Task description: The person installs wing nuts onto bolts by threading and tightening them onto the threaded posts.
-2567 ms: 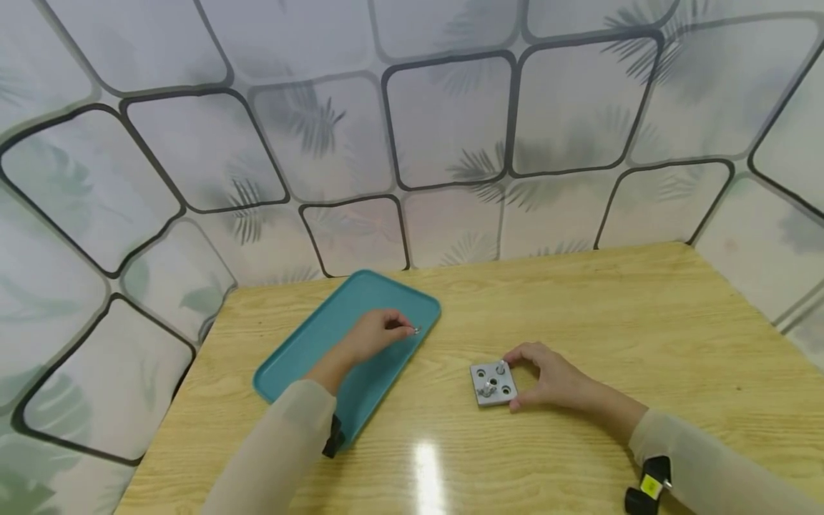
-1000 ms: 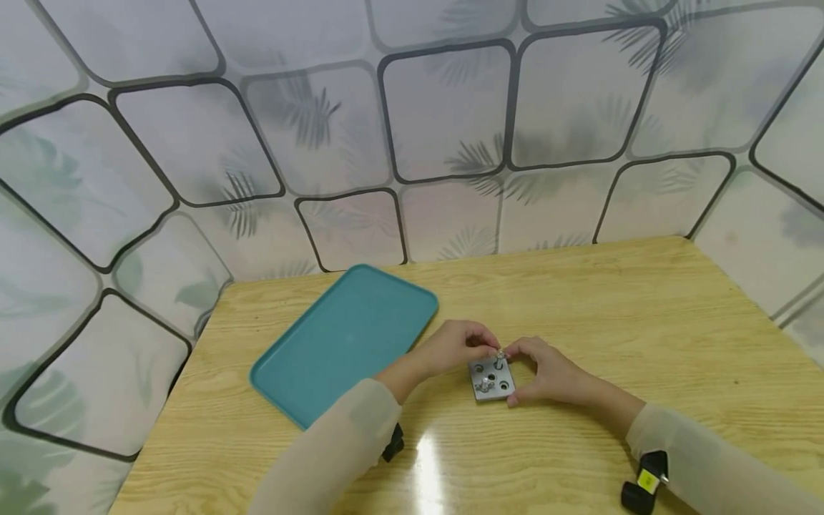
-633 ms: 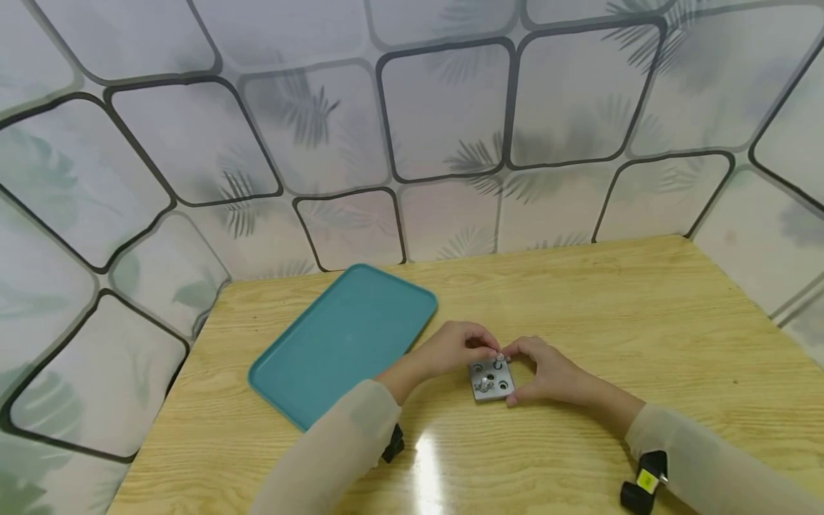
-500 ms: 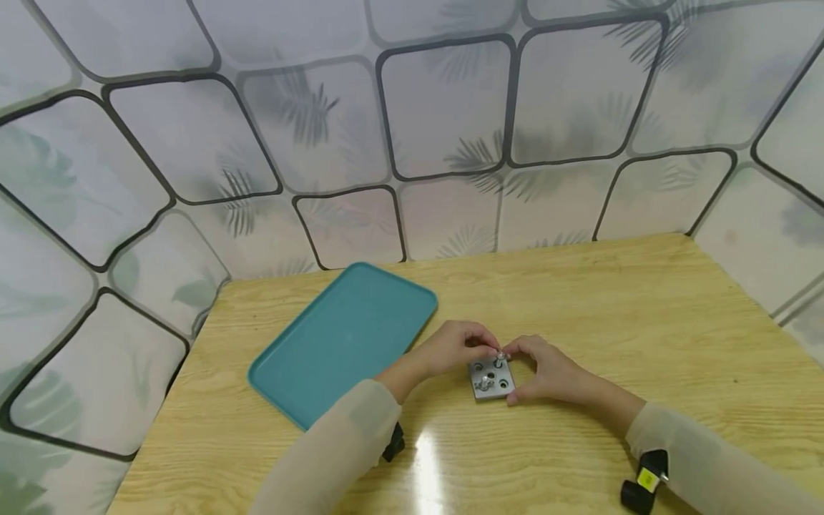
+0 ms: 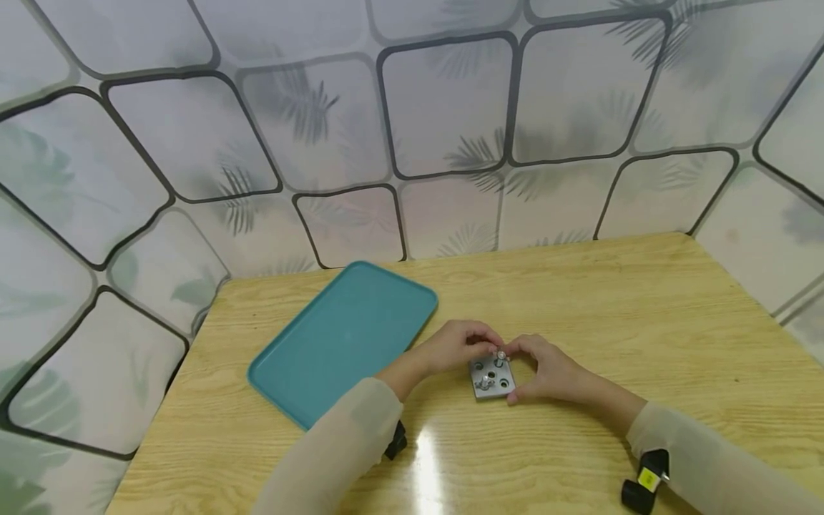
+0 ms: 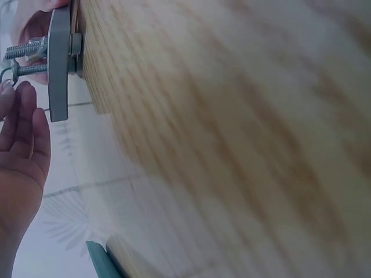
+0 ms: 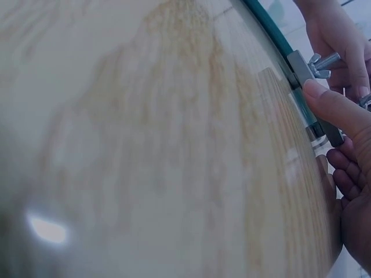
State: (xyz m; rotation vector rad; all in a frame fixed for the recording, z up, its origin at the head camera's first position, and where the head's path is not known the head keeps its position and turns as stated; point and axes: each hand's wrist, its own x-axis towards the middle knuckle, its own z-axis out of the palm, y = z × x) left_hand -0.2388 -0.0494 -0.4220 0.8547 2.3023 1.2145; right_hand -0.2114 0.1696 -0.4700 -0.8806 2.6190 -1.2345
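A square grey metal plate (image 5: 494, 393) with several holes stands on the table, raised on bolt heads in the left wrist view. My right hand (image 5: 553, 372) grips its right side between thumb and fingers. One upright bolt carries a wing nut (image 5: 485, 384), also plain in the right wrist view as a wing nut (image 7: 320, 67) near the plate. At the far right corner rises a second bolt (image 6: 33, 69). My left hand (image 5: 453, 348) pinches another wing nut (image 6: 14, 70) at this bolt's tip; fingers partly hide it. Whether its thread has caught, I cannot tell.
A teal tray (image 5: 341, 343) lies at an angle to the left of the plate, close to my left forearm. The wooden table (image 5: 618, 307) meets a patterned curtain (image 5: 450, 214) along its back edge. Black straps sit on both wrists.
Over the tray earlier, my left hand has carried the wing nut rightward to the second bolt's tip. It has stayed there for the last second. My right hand keeps its grip on the plate.
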